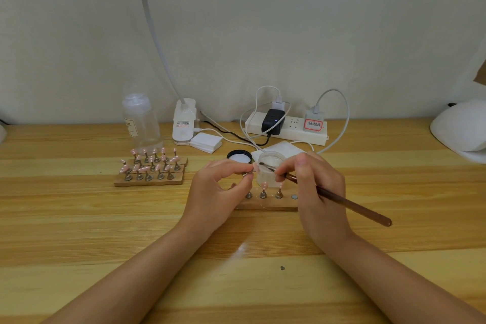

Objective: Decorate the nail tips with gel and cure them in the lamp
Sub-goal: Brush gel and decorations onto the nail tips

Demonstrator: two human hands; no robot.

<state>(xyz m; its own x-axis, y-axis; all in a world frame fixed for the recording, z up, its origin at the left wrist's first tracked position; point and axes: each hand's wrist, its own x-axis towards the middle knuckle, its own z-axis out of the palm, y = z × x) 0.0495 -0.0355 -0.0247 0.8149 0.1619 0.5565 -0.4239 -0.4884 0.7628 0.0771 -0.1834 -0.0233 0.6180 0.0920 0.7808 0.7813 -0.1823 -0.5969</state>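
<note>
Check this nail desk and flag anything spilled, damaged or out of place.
Nothing looks spilled or broken. Two small things: a small dark speck lies alone on the light wooden desk between the forearms, and the clear gel jar stands open, its black round lid lying upturned beside it.

A single head-worn view looks forward and down, close over the wooden table (79,218) toward the wall (263,34).
</note>
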